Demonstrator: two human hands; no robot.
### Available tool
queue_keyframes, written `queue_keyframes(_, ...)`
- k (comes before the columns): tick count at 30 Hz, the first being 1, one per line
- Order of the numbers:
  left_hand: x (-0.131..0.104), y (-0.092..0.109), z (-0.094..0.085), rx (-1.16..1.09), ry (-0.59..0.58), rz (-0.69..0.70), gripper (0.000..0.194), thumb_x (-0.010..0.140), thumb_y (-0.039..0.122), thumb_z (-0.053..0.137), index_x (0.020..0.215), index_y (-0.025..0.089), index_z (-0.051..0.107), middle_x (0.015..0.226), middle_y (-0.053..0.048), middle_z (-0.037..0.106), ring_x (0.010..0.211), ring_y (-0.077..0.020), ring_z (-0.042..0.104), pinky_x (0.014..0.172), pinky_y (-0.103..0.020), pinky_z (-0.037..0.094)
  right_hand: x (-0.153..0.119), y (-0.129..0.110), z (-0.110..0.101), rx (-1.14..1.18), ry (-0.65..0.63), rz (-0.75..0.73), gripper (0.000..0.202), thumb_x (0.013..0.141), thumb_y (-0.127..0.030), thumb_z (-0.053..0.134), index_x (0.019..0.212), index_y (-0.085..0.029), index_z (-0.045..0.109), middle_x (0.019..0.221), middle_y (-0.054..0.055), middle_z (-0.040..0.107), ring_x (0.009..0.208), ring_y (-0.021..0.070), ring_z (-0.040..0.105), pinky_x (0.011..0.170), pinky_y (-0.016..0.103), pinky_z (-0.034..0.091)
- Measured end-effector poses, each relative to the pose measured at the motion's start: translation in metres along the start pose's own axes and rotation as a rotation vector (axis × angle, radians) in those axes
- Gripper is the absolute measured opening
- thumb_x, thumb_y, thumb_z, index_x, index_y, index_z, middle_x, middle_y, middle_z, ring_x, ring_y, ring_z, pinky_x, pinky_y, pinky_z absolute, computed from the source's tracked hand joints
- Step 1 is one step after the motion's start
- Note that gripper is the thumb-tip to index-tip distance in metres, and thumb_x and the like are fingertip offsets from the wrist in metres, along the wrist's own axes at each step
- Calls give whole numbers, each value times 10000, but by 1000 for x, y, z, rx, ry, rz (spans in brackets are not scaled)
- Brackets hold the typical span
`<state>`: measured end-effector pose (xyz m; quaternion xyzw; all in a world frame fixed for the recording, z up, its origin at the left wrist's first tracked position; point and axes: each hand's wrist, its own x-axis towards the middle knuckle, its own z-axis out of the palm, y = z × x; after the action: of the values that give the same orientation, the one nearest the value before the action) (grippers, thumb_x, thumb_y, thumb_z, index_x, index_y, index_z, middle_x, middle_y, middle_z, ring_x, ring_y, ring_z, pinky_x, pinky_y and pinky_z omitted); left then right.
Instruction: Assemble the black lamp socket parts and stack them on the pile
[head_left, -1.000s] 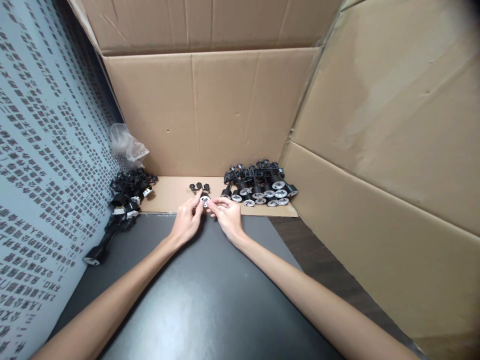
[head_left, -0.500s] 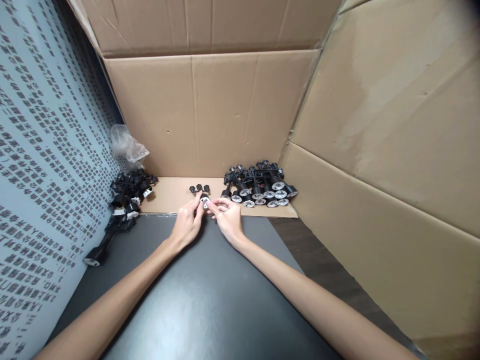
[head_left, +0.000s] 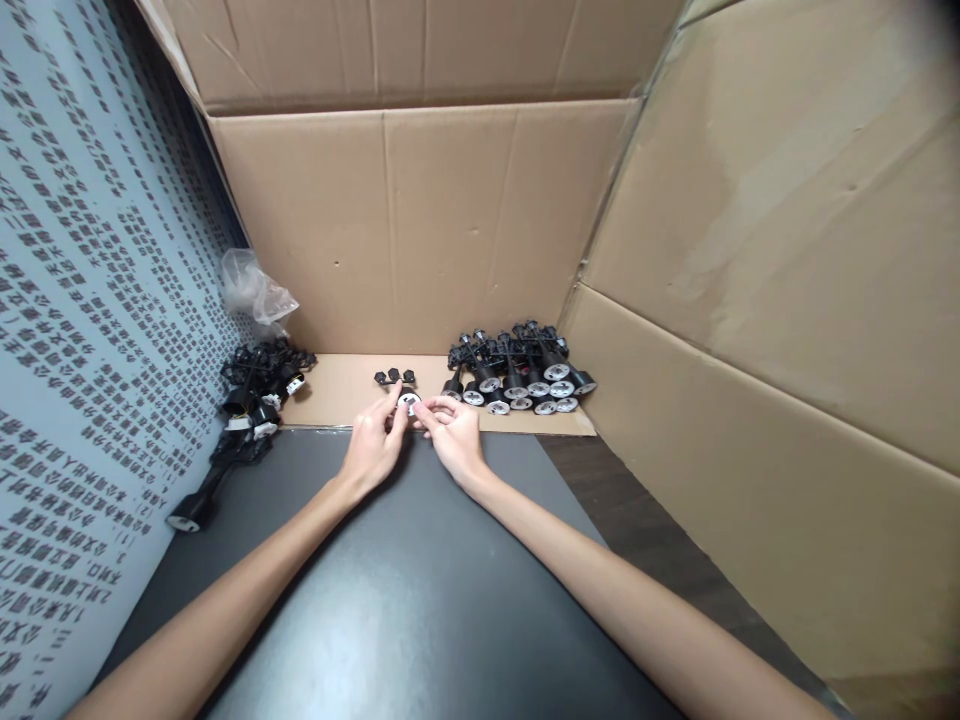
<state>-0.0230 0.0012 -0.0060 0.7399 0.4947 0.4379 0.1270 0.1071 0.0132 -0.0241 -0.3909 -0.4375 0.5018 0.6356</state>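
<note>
Between my hands, at the cardboard's front edge, is a black stemmed piece with a round pale base (head_left: 408, 399), looking like a miniature lamp post. Its base faces me, and three dark faceted heads (head_left: 394, 377) show just beyond my fingers. My left hand (head_left: 375, 437) is closed around its left side, thumb and index finger on the rim. The fingers of my right hand (head_left: 453, 432) are curled, with the thumb pressed on the lower right of the base. My fingers hide most of the stem.
Similar black pieces (head_left: 516, 380) lie stacked on the right, pale bases forward. On the left is a tangled heap (head_left: 259, 385) of black parts, with another piece (head_left: 199, 500) below it and a clear plastic bag (head_left: 255, 290) above. Cardboard walls (head_left: 450, 220) stand behind and right.
The held piece and its three heads have shifted slightly left, and my right hand has moved slightly left with them. Both hands keep their hold.
</note>
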Motion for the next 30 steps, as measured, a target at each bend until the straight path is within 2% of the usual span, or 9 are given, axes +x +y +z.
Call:
queue_keyframes(4, 0, 0, -1, -12, 12, -34, 435, 969, 337, 456, 1346, 152, 569, 1215, -126, 683, 883, -203, 677, 858, -351, 522, 1, 0, 0, 5, -7, 7, 415, 568, -495, 816, 725, -162, 623, 678, 43, 677, 601, 170, 668, 474, 224, 472)
queue_keyframes(11, 0, -1, -1, 6, 5, 0, 441, 976, 333, 443, 1368, 157, 544, 1139, -105, 708, 902, -194, 671, 866, -334, 519, 2, -1, 0, 6, 10, 7, 443, 545, -528, 818, 710, -162, 629, 677, 45, 682, 592, 174, 668, 455, 223, 462)
queue_keyframes(19, -1, 0, 0, 77, -5, 58, 438, 997, 330, 396, 1372, 153, 538, 1211, -119, 680, 1064, -215, 650, 964, -350, 491, 2, -2, 0, 24, 14, 28, 427, 542, -499, 823, 714, -156, 636, 699, 59, 697, 601, 176, 672, 482, 237, 473)
queue_keyframes(30, -2, -2, 0, 112, -2, 99, 413, 999, 303, 391, 1330, 127, 564, 1216, -138, 677, 1073, -228, 657, 964, -359, 500, -2, -7, 1, 18, 27, -3, 412, 551, -487, 836, 717, -148, 670, 723, 78, 720, 609, 194, 690, 549, 283, 543)
